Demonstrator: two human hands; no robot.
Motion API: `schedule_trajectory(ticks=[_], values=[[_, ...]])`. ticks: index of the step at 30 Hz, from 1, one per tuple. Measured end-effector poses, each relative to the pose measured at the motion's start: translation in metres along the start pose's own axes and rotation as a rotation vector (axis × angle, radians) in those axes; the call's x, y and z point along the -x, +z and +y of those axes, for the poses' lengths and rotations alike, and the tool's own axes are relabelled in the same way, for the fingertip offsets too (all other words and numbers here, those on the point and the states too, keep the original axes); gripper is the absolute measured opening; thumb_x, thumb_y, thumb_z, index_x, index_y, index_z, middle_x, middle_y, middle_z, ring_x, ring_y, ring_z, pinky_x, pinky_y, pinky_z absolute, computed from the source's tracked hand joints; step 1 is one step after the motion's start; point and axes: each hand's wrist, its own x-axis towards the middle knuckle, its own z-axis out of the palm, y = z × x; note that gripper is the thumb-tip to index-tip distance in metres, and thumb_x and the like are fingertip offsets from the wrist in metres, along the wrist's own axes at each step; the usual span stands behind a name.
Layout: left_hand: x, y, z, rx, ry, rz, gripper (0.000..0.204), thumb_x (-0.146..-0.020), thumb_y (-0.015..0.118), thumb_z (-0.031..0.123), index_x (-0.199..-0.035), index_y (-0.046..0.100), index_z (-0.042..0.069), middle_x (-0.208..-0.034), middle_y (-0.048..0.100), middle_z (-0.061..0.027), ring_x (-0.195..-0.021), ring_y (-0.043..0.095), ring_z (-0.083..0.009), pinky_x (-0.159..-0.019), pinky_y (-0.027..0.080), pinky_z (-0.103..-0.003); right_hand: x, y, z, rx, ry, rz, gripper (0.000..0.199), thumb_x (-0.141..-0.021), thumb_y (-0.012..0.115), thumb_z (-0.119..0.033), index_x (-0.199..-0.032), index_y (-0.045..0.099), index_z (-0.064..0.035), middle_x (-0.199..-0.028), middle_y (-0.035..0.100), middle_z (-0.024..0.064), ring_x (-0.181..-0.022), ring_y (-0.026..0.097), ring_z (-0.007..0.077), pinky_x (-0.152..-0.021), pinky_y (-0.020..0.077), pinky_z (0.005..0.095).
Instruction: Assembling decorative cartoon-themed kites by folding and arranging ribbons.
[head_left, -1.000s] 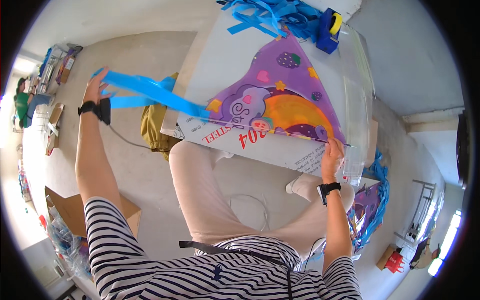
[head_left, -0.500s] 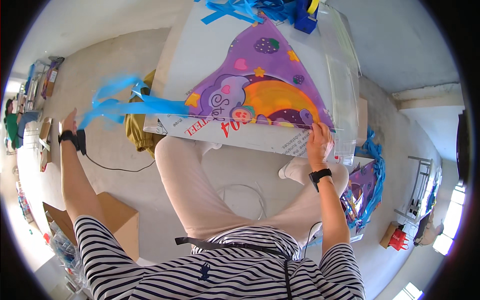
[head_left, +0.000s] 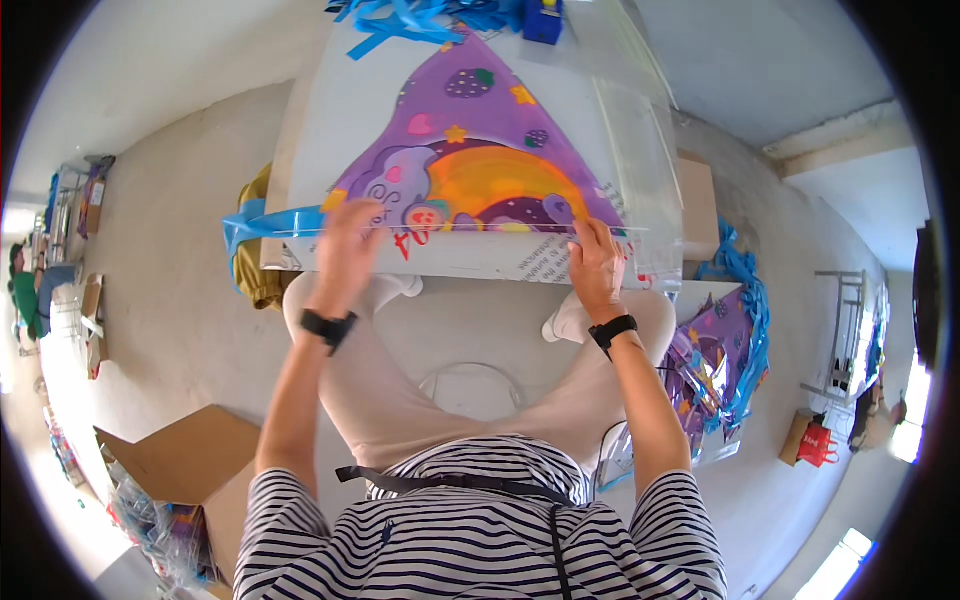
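Observation:
A purple triangular sheet (head_left: 490, 120), printed with berries, stars and an orange arc, lies on a white board (head_left: 460, 255) in front of my knees. A thin pale line runs along its near edge. My right hand (head_left: 598, 265) pinches that edge at the right corner, thumb and fingers closed together. My left hand (head_left: 350, 250) is over the sheet's left corner, smeared by motion, so its fingers are unclear. From that corner a blue ribbon (head_left: 280, 222) runs left and hangs over the board's side.
Blue ribbons (head_left: 400, 22) and a blue tape dispenser (head_left: 543, 20) lie at the board's far end. More purple sheets (head_left: 715, 350) with blue ribbon are heaped by my right knee. An open cardboard box (head_left: 190, 450) stands at left, and olive cloth (head_left: 258, 280) hangs beside the board.
My left hand has swung from far left in to the sheet's left corner. The outstretched blue ribbon has dropped over the board's edge. My right hand stays at the right corner.

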Motion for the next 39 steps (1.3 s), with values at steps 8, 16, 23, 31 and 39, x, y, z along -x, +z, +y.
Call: schedule_trajectory(ticks=[8,16,23,31,39], values=[[-0.004,0.107,0.071,-0.103,0.299,-0.055,0.034,-0.074,0.074,0.004,-0.107,0.069,0.008,-0.107,0.064,-0.0031,-0.104,0.058,-0.0252,-0.086,0.051,-0.039,0.006,-0.055,0.076,-0.053,0.309,0.001,0.031,-0.082,0.069,-0.008,-0.112,0.067,-0.0065,-0.111,0.065,0.0139,-0.098,0.065,0.0366,-0.08,0.0528,0.0461],[-0.004,0.124,0.07,-0.091,0.278,-0.064,0.023,-0.075,0.071,-0.001,-0.097,0.07,0.006,-0.098,0.063,-0.0041,-0.094,0.06,-0.0265,-0.081,0.051,-0.04,-0.01,-0.042,0.093,-0.073,0.25,-0.163,0.02,-0.082,0.064,-0.006,-0.1,0.072,-0.0101,-0.101,0.065,0.0106,-0.089,0.066,0.0354,-0.077,0.0539,0.0459],[-0.003,0.13,0.067,-0.081,0.28,0.012,0.017,-0.072,0.068,-0.001,-0.087,0.07,0.007,-0.091,0.061,-0.0024,-0.09,0.059,-0.0247,-0.077,0.049,-0.039,-0.012,-0.05,0.104,-0.111,0.182,-0.244,0.017,-0.082,0.064,-0.005,-0.096,0.073,-0.0097,-0.101,0.065,0.0082,-0.09,0.065,0.0341,-0.079,0.0537,0.0445],[-0.004,0.128,0.069,-0.093,0.289,-0.013,0.015,-0.074,0.067,-0.001,-0.087,0.07,0.007,-0.091,0.061,-0.0023,-0.091,0.06,-0.0241,-0.077,0.049,-0.039,-0.007,-0.05,0.09,0.035,-0.048,-0.209,0.013,-0.079,0.064,-0.004,-0.091,0.069,-0.0056,-0.102,0.064,0.0065,-0.101,0.057,0.0299,-0.085,0.0502,0.0435],[-0.004,0.127,0.07,-0.115,0.259,-0.013,0.014,-0.077,0.069,0.001,-0.089,0.07,0.008,-0.091,0.061,-0.0016,-0.093,0.06,-0.024,-0.08,0.047,-0.04,-0.013,-0.054,0.097,0.133,-0.05,-0.151,0.02,-0.079,0.066,-0.002,-0.098,0.07,-0.0053,-0.104,0.064,0.008,-0.1,0.058,0.0304,-0.087,0.05,0.0423]])
